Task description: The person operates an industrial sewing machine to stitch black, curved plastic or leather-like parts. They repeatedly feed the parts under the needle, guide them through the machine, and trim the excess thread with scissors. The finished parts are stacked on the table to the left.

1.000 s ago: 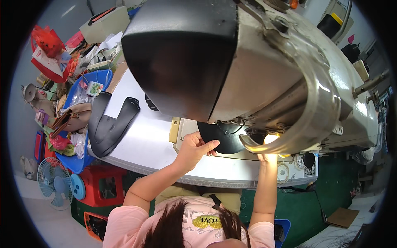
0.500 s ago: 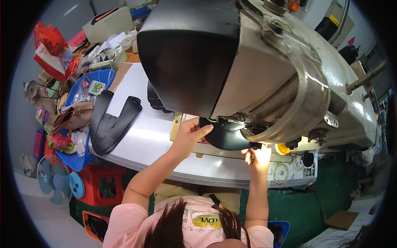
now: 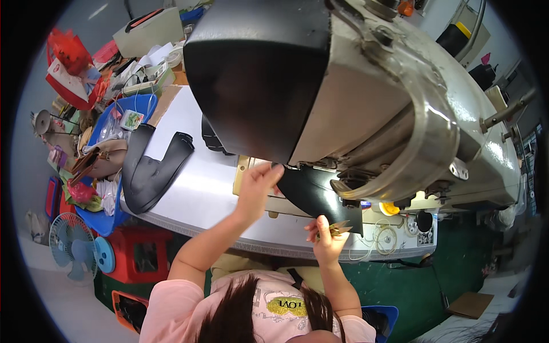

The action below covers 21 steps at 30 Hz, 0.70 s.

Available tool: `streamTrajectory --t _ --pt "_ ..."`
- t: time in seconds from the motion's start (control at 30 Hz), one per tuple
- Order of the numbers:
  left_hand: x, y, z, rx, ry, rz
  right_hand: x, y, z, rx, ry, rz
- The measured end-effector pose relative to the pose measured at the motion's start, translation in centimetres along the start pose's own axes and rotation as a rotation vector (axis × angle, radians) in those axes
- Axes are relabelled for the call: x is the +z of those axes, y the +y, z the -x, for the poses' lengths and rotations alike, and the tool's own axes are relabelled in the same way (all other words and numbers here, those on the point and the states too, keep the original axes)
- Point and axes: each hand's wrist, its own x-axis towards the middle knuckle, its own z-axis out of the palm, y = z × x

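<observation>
Beneath the head of a sewing machine (image 3: 389, 114) lies a smooth black leather-like piece (image 3: 320, 194), its lower right corner hanging toward the front table edge. My left hand (image 3: 257, 186) pinches the piece's left edge, fingers curled in. In my right hand (image 3: 329, 237), closed just below the piece, is a pair of thread snips (image 3: 342, 227) with the blades pointing right. The machine head hides the piece's far part and the needle area.
A stack of curved black pieces (image 3: 154, 171) lies at left on the white table (image 3: 211, 188). Beyond it stands a cluttered blue basket (image 3: 150, 104). A fan (image 3: 74, 246) and a red stool (image 3: 134, 257) stand at lower left. Thread loops (image 3: 384, 237) lie at right.
My right hand has moved down and left, and the snips now show in it. The black piece has swung with its corner toward the front edge. My left hand has shifted slightly left.
</observation>
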Motion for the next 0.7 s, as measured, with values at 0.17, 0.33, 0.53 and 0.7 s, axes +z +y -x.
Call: streamTrajectory --t 0.17,0.33,0.53,0.7 --pt "1.9 -2.8 2.8 -0.085 -0.204 -0.105 1.4 0.0 0.2 -0.043 0.034 -0.041" --pt "3.8 -4.1 2.5 0.007 -0.062 -0.03 1.1 0.0 2.1 0.123 -0.093 0.018" --pt "1.5 -2.8 2.5 -0.088 -0.098 -0.029 -0.4 -2.0 5.7 0.015 -0.475 0.139" --pt "1.2 -1.9 2.4 -0.105 -0.133 -0.122 -2.2 -2.3 3.4 -0.065 -0.25 0.11"
